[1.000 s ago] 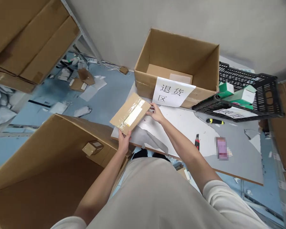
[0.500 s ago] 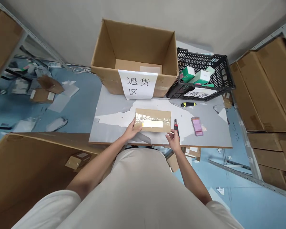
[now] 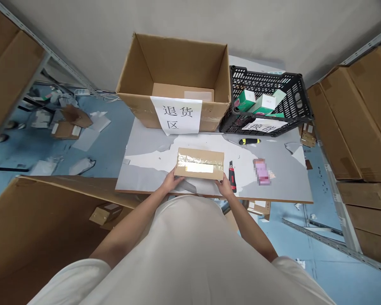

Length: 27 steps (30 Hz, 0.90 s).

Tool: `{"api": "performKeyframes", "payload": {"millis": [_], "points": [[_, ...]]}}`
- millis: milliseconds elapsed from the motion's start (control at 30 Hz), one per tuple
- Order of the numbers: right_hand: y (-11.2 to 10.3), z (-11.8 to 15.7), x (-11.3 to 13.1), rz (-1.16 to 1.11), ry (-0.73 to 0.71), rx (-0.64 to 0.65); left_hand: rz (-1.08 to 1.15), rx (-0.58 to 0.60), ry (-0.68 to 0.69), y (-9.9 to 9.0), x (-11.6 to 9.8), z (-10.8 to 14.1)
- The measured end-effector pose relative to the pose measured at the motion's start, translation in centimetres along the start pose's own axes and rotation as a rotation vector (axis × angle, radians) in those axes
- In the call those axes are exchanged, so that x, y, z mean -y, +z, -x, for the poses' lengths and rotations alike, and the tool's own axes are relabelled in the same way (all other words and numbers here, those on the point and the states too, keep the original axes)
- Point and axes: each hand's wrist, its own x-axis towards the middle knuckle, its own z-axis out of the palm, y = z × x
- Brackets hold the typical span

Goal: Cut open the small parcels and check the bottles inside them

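A small taped cardboard box [image 3: 198, 157] with a white label on its near side is held at the middle of the grey table [image 3: 139, 178]. My left hand [image 3: 172, 179] grips its near left corner. At the near right corner, my right hand [image 3: 224, 185] has its fingers on the box. Just right of the box lies a red and black utility knife [image 3: 232, 178], close to my right hand. A yellow and black tool [image 3: 249, 141] and a pink blurred item [image 3: 262, 172] are farther right on the table.
Behind stands a large open carton [image 3: 139, 106] with a paper sign. Beside it a black crate [image 3: 266, 127] holds green and white boxes. A big open carton [image 3: 66, 190] is at the lower left. Shelves with cartons [image 3: 339, 123] flank the right.
My right hand has closed in on the box's near right corner, away from the knife. The box appears slightly left and more of its top shows. The camera view has shifted a little.
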Motion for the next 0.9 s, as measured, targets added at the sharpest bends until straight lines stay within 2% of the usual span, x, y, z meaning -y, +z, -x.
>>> {"api": "performKeyframes", "payload": {"millis": [200, 267, 333, 400, 467, 567, 667, 733, 800, 900], "points": [[-1.6, -0.2, 1.8, -0.047, -0.069, 0.030, -0.083, -0.152, 0.050, -0.8, -2.6, 0.2], [-1.9, -0.1, 2.6, -0.065, -0.075, -0.026, -0.101, -0.182, 0.072, -1.4, -3.7, 0.1], [-1.8, -0.1, 3.1, -0.093, -0.045, -0.134, -0.094, -0.193, 0.068, -1.7, -4.4, 0.0], [-1.4, -0.5, 3.5, -0.078, 0.027, -0.234, -0.068, -0.185, 0.028, -1.6, -4.5, -0.2], [-0.9, -1.1, 3.8, -0.039, 0.107, -0.270, -0.046, -0.171, -0.050, -1.1, -4.2, -0.5], [-0.6, -1.9, 4.2, -0.065, 0.101, -0.164, -0.013, -0.149, -0.114, -0.4, -3.5, -0.9], [-0.9, -1.8, 4.0, -0.179, -0.011, 0.032, 0.033, -0.061, -0.037, -0.4, -3.2, -0.8], [-1.2, -1.3, 3.4, -0.216, -0.029, 0.135, 0.034, -0.016, 0.011, -0.8, -3.1, -0.5], [-1.5, -0.8, 2.6, -0.194, 0.009, 0.185, -0.018, -0.048, 0.026, -1.4, -2.9, -0.1], [-1.5, -0.4, 1.2, -0.120, 0.061, 0.166, -0.095, -0.090, 0.003, -2.1, -2.1, 0.4]]}}
